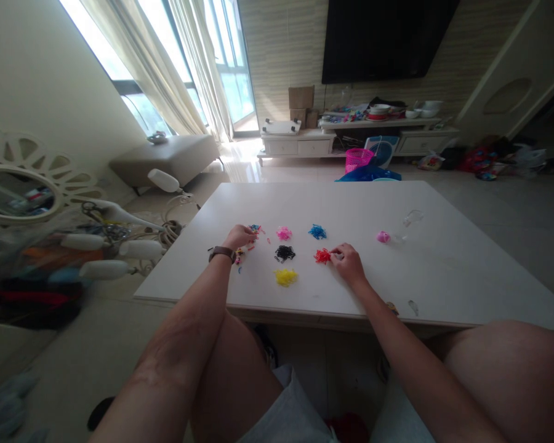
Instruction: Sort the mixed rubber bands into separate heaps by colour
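Note:
My left hand [240, 237], with a dark watch [223, 252] on the wrist, reaches into a loose mix of small multicoloured pieces [240, 253]. Its fingertips are together; whatever is between them is too small to make out. At the right edge of the red pile [322, 256], my right hand [348, 261] has its fingers bent and pinched, touching the pieces. Between the hands lie a pink pile [284, 233], a black pile [285, 253] and a yellow pile [286, 277]. A blue pile [317, 231] sits behind the red one. The pieces look like tiny slim clips.
On the right of the white table [443, 264] are a pink round object [383, 237] and a clear container [413, 217]. Small items [413, 307] lie near the front edge. A lamp with white shades [143, 249] stands to the left. A pink basket [357, 160] is beyond the table.

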Available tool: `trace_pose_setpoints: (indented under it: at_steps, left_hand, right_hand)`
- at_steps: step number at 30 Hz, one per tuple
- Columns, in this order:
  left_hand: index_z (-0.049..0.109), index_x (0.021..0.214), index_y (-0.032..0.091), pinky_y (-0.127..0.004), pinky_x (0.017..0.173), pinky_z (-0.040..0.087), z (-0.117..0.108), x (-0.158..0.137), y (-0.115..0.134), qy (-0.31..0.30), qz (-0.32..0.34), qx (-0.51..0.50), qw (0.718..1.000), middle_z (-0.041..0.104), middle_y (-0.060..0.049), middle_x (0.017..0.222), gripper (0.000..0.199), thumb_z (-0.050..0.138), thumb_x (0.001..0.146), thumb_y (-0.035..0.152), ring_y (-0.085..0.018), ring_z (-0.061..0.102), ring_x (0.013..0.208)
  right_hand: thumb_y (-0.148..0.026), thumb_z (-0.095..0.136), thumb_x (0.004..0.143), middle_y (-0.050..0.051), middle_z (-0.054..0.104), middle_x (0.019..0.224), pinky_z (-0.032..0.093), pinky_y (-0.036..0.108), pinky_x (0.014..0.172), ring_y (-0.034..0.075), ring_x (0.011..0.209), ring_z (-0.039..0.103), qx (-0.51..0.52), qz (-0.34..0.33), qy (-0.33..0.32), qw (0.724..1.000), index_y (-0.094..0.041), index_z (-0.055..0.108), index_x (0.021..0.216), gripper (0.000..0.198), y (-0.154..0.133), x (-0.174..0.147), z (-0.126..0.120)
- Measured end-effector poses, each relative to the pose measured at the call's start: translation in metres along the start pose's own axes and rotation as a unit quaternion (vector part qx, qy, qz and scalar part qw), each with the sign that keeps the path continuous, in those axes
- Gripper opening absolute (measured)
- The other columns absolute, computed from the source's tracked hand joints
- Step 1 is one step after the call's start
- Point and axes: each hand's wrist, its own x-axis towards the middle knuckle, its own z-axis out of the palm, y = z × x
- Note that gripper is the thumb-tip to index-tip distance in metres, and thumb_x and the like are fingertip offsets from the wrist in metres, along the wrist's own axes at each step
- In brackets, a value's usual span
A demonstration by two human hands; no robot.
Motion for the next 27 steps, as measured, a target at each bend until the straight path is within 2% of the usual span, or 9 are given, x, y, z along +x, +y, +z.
trace_pose_setpoints:
  at_steps: [2,6,10,19,23,27]
  left_hand:
    - [0.073,0.06,0.014,-0.026,0.055,0.039,0.001,0.001,-0.001,0.025,-0.004,0.012,1.0,0.064,-0.003,0.054,0.012,0.078,0.068,0.021,-0.014,0.054,0.055]
    - [0.08,0.076,0.014,-0.024,0.061,0.045,0.011,0.003,-0.007,0.087,-0.011,0.011,0.996,0.072,-0.006,0.065,0.009,0.08,0.07,0.02,-0.017,0.063,0.064]
    - [0.082,0.084,0.014,-0.025,0.07,0.05,0.02,0.006,-0.015,0.092,-0.006,0.05,0.995,0.077,-0.009,0.076,0.015,0.077,0.07,0.016,-0.019,0.069,0.076]
    - [0.079,0.075,0.02,-0.032,0.078,0.051,0.031,0.01,-0.023,0.102,0.018,0.084,0.991,0.078,-0.013,0.086,0.016,0.08,0.059,0.015,-0.028,0.071,0.086]
    - [0.076,0.071,0.022,-0.032,0.078,0.05,0.035,0.007,-0.018,0.123,0.015,0.09,0.988,0.077,-0.013,0.084,0.013,0.076,0.061,0.013,-0.028,0.07,0.088]
    - [0.075,0.071,0.02,-0.029,0.076,0.049,0.032,0.009,-0.015,0.117,0.009,0.057,0.991,0.076,-0.011,0.082,0.015,0.076,0.06,0.012,-0.025,0.069,0.087]
  right_hand:
    - [-0.02,0.058,0.081,0.006,0.065,0.084,0.049,0.036,0.078,0.023,0.085,0.059,0.002,0.001,0.0,1.0,-0.022,0.065,0.076,0.009,0.0,0.0,0.0]
    - [-0.021,0.058,0.082,0.006,0.064,0.083,0.049,0.036,0.079,0.023,0.085,0.059,-0.004,0.002,-0.002,1.0,-0.022,0.065,0.076,0.01,0.001,0.0,0.001]
    - [-0.021,0.058,0.082,0.006,0.064,0.084,0.048,0.035,0.078,0.023,0.084,0.059,-0.001,0.005,-0.005,1.0,-0.022,0.066,0.077,0.01,0.001,0.0,0.001]
    - [-0.02,0.058,0.082,0.005,0.065,0.084,0.048,0.037,0.083,0.023,0.084,0.06,-0.001,0.001,-0.006,1.0,-0.022,0.066,0.076,0.011,-0.001,0.0,-0.001]
    - [-0.02,0.058,0.082,0.005,0.065,0.084,0.048,0.037,0.083,0.023,0.084,0.06,-0.002,-0.002,-0.009,1.0,-0.022,0.066,0.076,0.011,-0.001,0.0,-0.001]
    - [-0.02,0.058,0.082,0.006,0.065,0.084,0.048,0.037,0.083,0.023,0.084,0.06,-0.004,0.0,-0.012,1.0,-0.022,0.067,0.076,0.011,0.0,0.0,-0.001]
